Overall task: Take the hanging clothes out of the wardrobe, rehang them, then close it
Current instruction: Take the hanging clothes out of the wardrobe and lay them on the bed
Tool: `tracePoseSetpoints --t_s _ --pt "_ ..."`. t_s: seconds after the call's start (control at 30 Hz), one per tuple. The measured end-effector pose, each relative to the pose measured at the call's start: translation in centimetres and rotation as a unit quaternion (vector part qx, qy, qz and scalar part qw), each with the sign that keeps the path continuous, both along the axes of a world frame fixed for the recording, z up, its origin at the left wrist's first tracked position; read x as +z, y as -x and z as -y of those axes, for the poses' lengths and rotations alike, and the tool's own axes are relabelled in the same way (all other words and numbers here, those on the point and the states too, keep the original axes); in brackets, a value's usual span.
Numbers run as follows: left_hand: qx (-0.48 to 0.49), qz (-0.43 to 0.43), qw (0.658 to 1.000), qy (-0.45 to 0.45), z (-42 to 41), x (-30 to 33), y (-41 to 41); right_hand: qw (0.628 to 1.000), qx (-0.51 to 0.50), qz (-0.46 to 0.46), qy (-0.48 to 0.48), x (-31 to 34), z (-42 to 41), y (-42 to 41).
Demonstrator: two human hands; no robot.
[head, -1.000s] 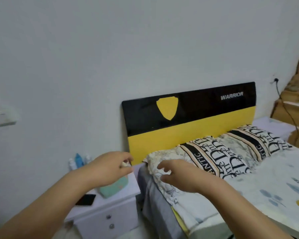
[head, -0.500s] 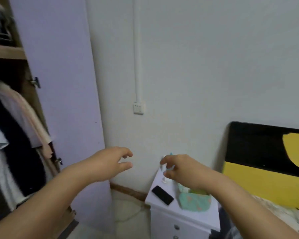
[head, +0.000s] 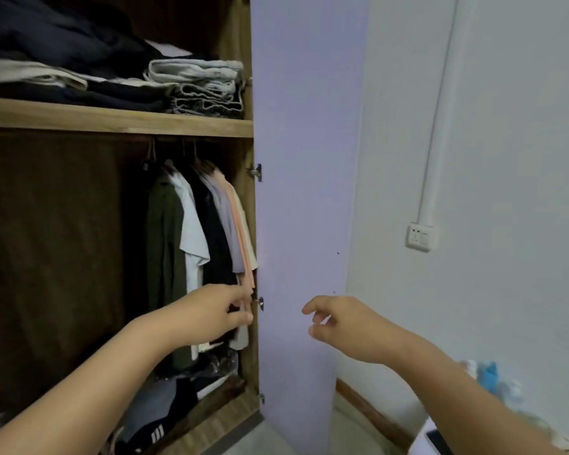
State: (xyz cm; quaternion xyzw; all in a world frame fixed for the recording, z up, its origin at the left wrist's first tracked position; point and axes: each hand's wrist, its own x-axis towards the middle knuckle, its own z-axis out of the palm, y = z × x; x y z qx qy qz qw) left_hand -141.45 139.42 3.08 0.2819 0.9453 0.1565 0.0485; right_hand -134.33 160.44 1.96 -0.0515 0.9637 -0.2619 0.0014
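**Open wardrobe, both hands raised at the hanging section**

The wardrobe fills the left half of the frame with its lilac door swung open at centre. A wooden shelf crosses the upper left and carries folded clothes, dark items to the left and a pale grey stack at its right end.

Below the shelf, the hanging clothes occupy the right part of the compartment, pressed close together. From left to right they read: an olive garment, a white shirt, a black garment, a grey-lilac one, and a peach one against the wardrobe's side wall. Hanger hooks are faintly visible in shadow just under the shelf. More clothes lie piled on the wardrobe floor at lower left of centre.

The left hand is at centre frame, in front of the lower hems of the hanging clothes. Its fingers are curled, with the fingertips at the hem of the peach garment; whether they actually pinch the fabric cannot be determined. The right hand hovers right of centre, in front of the door panel, fingers loosely curled and holding nothing.

A wall socket sits at right of the frame, with a white conduit running up from it. Blurred bottles appear at lower right.
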Motion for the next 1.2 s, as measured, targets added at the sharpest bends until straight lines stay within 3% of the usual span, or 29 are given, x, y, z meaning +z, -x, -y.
tracePoseSetpoints --t_s 0.57,1.2 --pt "0.154 -0.001 0.985 -0.072 7.8 -0.2 16.3 0.993 0.074 -0.022 0.091 0.4 8.5 21.2" --pt "0.279 -0.05 0.955 -0.092 13.3 0.6 32.8 0.948 0.208 -0.04 0.239 3.9 15.9 46.6"
